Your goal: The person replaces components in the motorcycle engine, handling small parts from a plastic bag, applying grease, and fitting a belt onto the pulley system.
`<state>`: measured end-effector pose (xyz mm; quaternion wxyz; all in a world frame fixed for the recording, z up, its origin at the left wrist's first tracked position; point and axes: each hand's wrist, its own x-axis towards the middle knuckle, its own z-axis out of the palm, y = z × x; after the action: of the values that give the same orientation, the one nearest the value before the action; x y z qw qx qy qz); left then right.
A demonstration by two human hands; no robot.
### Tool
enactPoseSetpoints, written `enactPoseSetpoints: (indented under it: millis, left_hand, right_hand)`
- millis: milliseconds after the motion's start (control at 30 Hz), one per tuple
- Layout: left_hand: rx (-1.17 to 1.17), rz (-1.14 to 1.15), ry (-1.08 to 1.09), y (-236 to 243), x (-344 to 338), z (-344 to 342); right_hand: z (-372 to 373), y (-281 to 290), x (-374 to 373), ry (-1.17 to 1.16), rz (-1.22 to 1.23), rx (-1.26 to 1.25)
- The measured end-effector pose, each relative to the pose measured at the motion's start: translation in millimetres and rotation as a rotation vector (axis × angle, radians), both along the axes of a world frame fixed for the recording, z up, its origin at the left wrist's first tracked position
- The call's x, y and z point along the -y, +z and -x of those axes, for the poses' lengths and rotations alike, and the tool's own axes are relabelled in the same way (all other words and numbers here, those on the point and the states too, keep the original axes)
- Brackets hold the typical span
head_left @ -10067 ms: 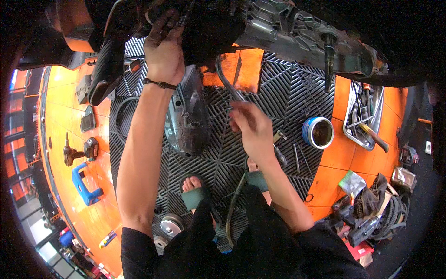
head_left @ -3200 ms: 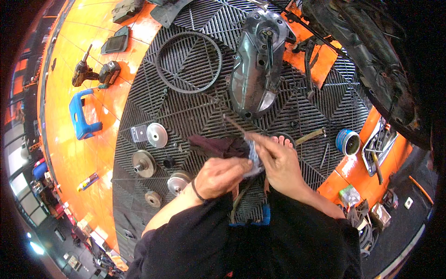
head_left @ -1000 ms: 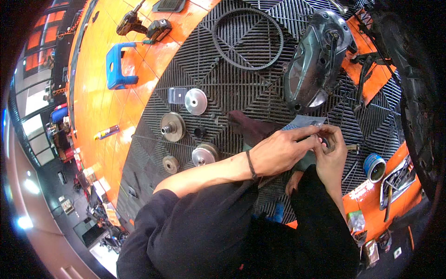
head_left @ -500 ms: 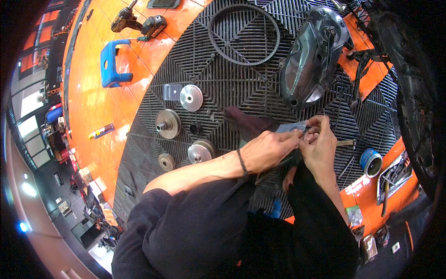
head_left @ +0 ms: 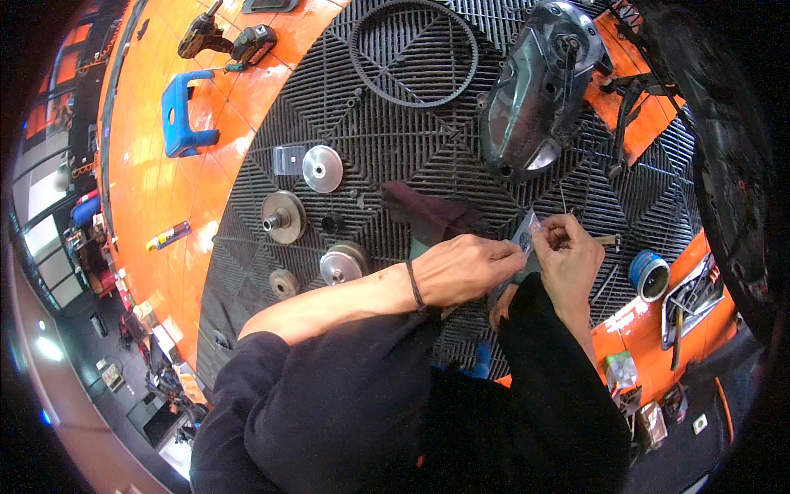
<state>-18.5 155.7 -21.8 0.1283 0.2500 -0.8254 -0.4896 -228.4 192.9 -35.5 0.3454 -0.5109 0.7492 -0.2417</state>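
Note:
Close together in front of me, both hands pinch a small clear plastic bag [head_left: 527,227]. My left hand [head_left: 462,270], with a dark band at the wrist, is closed with its fingertips on the bag's near side. My right hand [head_left: 569,253] has its thumb and fingers closed at the bag's right edge. What the bag contains is too small to make out. Just beyond my left hand lies a dark maroon cloth [head_left: 424,210]. Silver and brown pulley discs [head_left: 322,170] lie to the left on the black grid mat [head_left: 395,156].
A toothed drive belt [head_left: 354,53] and a dark engine side cover [head_left: 535,99] lie at the far side. A blue stool [head_left: 174,115] and a cordless drill [head_left: 206,37] stand far left. At right are a blue can [head_left: 650,276] and a tool tray [head_left: 695,300].
The bag now stands more upright between my fingers, where it lay flatter before. My right-hand fingers have shifted a little apart from my left. The whole view has drifted slightly.

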Motion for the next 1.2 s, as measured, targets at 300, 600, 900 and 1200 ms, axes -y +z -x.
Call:
enactPoseSetpoints:
  millis: [300,600,900,1200]
  left_hand:
    - [-0.027,-0.218,0.486,0.5,6.0,11.0]
    - [-0.045,-0.26,0.398,-2.2,6.3,-9.0]
    - [-0.25,-0.548,0.246,0.1,12.8,-31.3]
    - [-0.196,-0.195,-0.274,-6.1,-8.3,-24.1]
  right_hand:
    - [5.2,-1.5,10.9,0.064,0.263,0.069]
    - [2.0,15.6,8.7,0.364,0.055,0.209]
    - [10.3,24.8,6.0,0.614,0.092,0.27]
    - [36.0,50.4,-11.6,0.891,-0.234,0.464]
